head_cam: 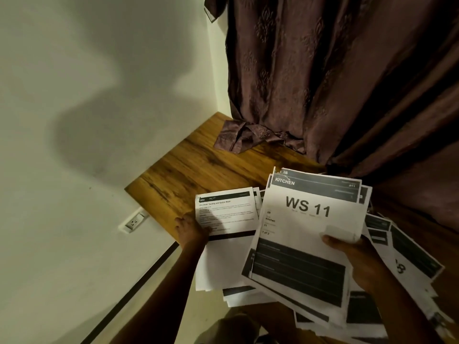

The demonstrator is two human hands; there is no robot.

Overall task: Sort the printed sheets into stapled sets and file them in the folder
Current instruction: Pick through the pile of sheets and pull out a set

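Observation:
My right hand (357, 256) grips a sheaf of printed sheets (305, 234) above the table; the top sheet reads "KITCHEN" and "WS 11", with my thumb on its right edge. My left hand (191, 229) holds the left edge of another printed sheet (227, 212) with a dark header bar and small text, which lies on a stack of white sheets (218, 264) at the table's left edge. More printed sheets (407, 259) are spread out under and to the right of the held sheaf. No stapler and no folder are in view.
The wooden table (193, 165) stands in a corner against a pale wall. A brown curtain (335, 83) hangs at the back right, its hem bunched on the table top. A wall socket (134, 222) sits low beside the table's left edge.

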